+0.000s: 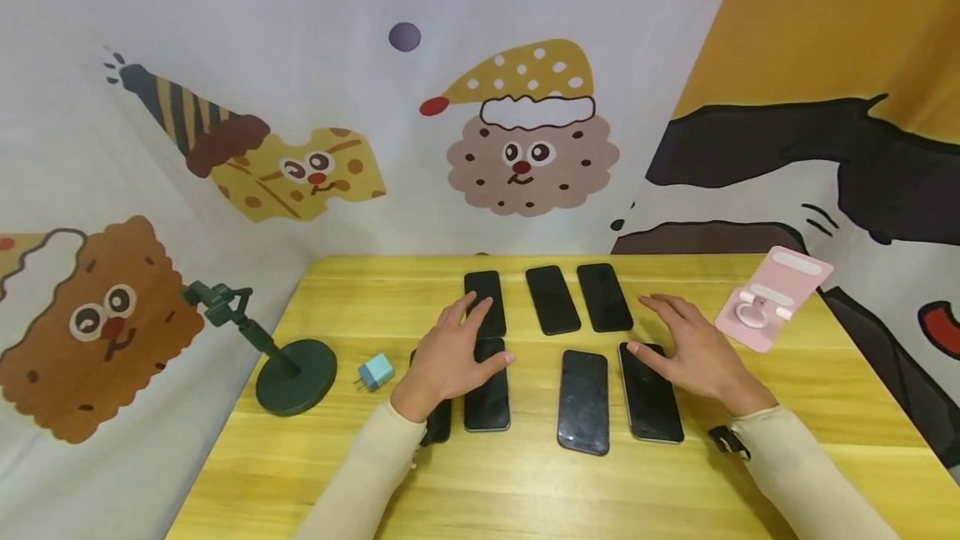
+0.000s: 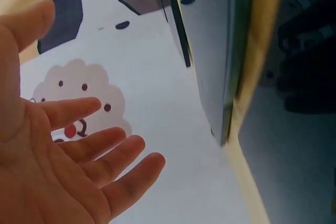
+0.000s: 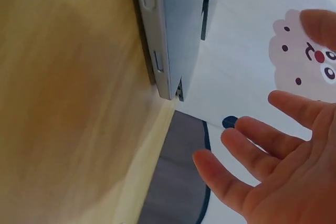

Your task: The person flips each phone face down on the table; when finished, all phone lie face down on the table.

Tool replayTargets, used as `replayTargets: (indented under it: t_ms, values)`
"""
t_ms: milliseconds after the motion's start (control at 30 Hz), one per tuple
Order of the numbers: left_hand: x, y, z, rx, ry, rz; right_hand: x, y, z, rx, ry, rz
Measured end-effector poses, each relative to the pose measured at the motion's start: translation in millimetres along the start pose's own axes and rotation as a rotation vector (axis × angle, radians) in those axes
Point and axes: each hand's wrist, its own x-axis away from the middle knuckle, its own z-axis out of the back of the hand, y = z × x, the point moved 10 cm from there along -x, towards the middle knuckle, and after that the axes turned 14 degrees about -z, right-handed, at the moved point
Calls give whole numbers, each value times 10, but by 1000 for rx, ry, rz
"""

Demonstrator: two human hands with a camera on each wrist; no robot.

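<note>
My left hand (image 1: 448,358) hovers with fingers spread over the left-hand phones, apparently touching none. Below its thumb lies a black phone (image 1: 487,397), and another phone (image 1: 441,422) is partly covered by the wrist. My right hand (image 1: 699,354), also spread and holding nothing, is above the right edge of a silver-edged phone (image 1: 652,398). A dark phone with a smudged screen (image 1: 583,403) lies between the hands. Farther back are three black phones: one (image 1: 491,317) partly behind the left fingers, one (image 1: 553,300) in the middle and one (image 1: 604,297) to the right.
At the left of the wooden table (image 1: 525,490) stands a dark green stand (image 1: 296,377) with a jointed arm. Beside it lies a light blue plug adapter (image 1: 377,371). A pink folding phone stand (image 1: 772,298) is at the far right. Printed cloth (image 1: 337,40) hangs behind.
</note>
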Motion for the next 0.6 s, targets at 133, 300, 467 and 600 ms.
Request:
replayTargets:
  t_ms: [133, 300, 467, 600]
  values:
    - [-34, 78, -71, 67, -4, -16, 15, 62, -8, -93, -44, -34]
    - [-90, 191, -158, 152, -7, -52, 47, 136, -31, -218, -98, -56]
    - [-159, 320, -268, 241, -25, -94, 106, 201, -5, -305, -108, -80]
    - [-175, 396, -342, 285, -48, -98, 155, 230, -22, -348, -145, -101]
